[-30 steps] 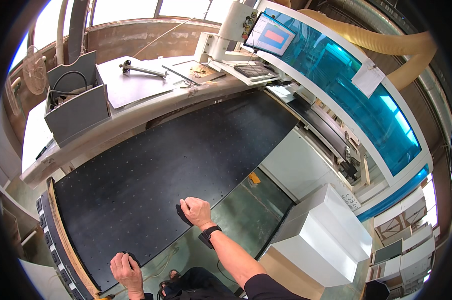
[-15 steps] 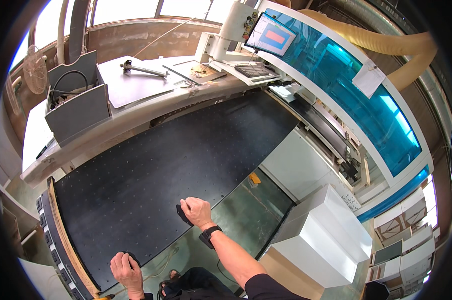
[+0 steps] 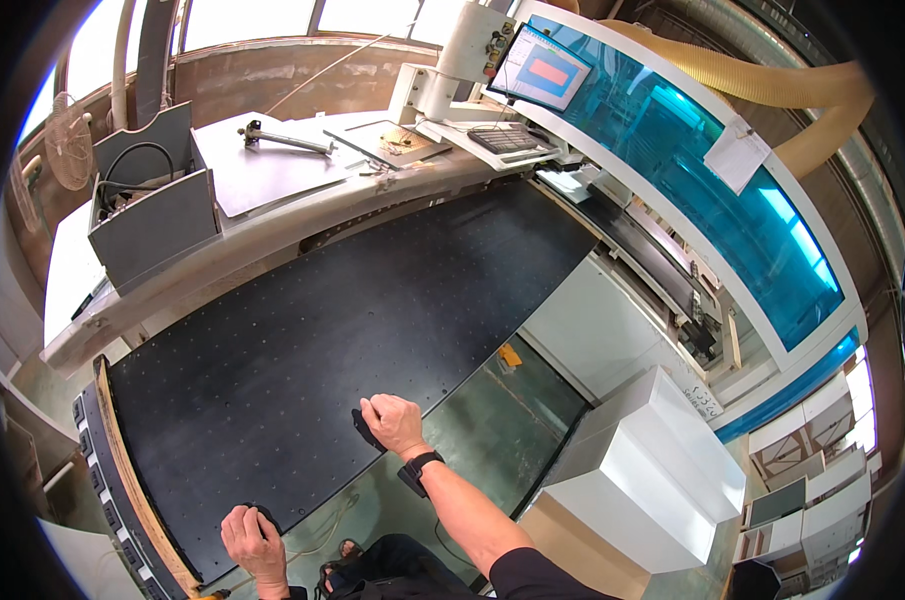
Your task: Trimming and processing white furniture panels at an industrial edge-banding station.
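My right hand [image 3: 396,424] is closed in a fist with its knuckles up, resting at the near edge of a long black tabletop [image 3: 302,330] dotted with small holes. A very dark patch lies against its left side; whether this is shadow or a thing, I cannot tell. A black watch [image 3: 418,473] is on the right wrist. Farther left along the same edge rests my left hand [image 3: 253,545], its fingers curled in, with a smaller dark patch beside it. Both palms are hidden, and no held thing shows in either hand.
Beyond the tabletop, a bench carries a grey box [image 3: 155,240], a metal clamp-like tool [image 3: 287,138] and a keyboard [image 3: 512,142]. A monitor [image 3: 540,68] stands by a machine with a blue see-through cover [image 3: 662,120]. White boards [image 3: 642,470] stand at right.
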Demonstrator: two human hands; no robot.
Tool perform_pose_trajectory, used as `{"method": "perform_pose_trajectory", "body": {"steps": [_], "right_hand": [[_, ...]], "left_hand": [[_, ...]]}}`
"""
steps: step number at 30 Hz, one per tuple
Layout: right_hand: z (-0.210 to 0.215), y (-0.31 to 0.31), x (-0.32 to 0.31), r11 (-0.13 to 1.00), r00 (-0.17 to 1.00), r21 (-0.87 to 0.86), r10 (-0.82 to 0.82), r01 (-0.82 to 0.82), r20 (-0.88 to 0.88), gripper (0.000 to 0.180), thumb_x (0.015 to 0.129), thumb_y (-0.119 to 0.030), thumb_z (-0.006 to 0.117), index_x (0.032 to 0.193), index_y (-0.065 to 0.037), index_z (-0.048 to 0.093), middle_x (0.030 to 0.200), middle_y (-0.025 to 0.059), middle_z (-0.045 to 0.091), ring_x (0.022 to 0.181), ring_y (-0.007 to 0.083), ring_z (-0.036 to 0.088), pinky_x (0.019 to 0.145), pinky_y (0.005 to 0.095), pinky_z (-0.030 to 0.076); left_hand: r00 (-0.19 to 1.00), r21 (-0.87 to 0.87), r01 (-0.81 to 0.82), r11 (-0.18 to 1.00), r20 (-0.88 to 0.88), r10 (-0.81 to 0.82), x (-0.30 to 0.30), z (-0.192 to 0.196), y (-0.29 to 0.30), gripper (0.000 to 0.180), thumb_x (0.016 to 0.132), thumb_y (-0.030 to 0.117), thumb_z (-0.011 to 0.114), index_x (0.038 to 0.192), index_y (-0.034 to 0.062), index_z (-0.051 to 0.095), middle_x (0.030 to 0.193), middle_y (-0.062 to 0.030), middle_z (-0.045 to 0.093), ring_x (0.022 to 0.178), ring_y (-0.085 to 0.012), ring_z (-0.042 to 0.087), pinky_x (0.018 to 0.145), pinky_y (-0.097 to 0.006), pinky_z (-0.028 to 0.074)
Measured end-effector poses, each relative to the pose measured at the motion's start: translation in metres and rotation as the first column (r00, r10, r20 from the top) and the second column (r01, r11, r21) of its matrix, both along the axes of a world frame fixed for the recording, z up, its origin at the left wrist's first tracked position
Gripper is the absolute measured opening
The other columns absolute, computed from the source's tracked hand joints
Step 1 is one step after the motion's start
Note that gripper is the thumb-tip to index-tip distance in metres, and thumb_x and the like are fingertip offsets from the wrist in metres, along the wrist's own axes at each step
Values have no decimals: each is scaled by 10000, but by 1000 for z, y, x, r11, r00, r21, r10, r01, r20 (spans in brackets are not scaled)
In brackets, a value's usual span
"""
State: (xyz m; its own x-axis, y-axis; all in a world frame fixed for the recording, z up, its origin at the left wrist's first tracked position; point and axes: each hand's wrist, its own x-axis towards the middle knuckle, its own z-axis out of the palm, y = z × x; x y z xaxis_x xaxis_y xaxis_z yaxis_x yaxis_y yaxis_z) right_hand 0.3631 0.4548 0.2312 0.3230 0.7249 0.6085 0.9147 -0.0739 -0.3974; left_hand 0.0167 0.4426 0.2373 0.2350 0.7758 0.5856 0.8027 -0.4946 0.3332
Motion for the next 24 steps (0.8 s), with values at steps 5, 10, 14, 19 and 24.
{"method": "perform_pose_trajectory", "body": {"steps": [5,10,14,19,24], "right_hand": [[2,0,-1,1000,1000,-18,-7,7,-5,343,936,-218,706,676,-101,514,650,82,583,627,305,630,554,438,495],[5,0,-1,1000,1000,-21,-4,4,-17,350,959,-229,684,682,-93,519,658,84,588,636,307,633,564,441,497],[1,-1,0,1000,1000,-9,2,-2,-16,353,971,-238,672,687,-90,524,661,89,588,640,311,633,566,441,496],[2,-1,-1,1000,1000,-22,-11,10,-24,349,965,-236,674,684,-92,526,655,88,586,632,311,631,559,443,493],[2,0,-2,1000,1000,-14,-7,7,-19,346,959,-230,680,681,-96,523,652,85,587,628,307,632,558,441,494]], "left_hand": [[1000,-8,0,1000,-3,0,0,-1,0,85,857,13,669,939,26,649,1011,-115,645,977,-330,625,860,-442,488],[1000,-3,-2,1000,-3,2,-1,-2,1,83,860,20,672,940,25,651,1014,-117,646,980,-332,624,864,-443,487],[1000,0,1,1000,-7,-1,-1,-1,0,77,863,22,670,938,24,649,1019,-119,643,983,-333,622,865,-444,487],[1000,-5,2,1000,5,-2,0,-1,0,82,858,6,672,935,17,647,1018,-119,646,975,-329,617,870,-439,494],[1000,-6,3,1000,7,-2,1,3,0,76,861,4,667,934,16,646,1015,-119,645,968,-330,614,863,-441,493]]}}
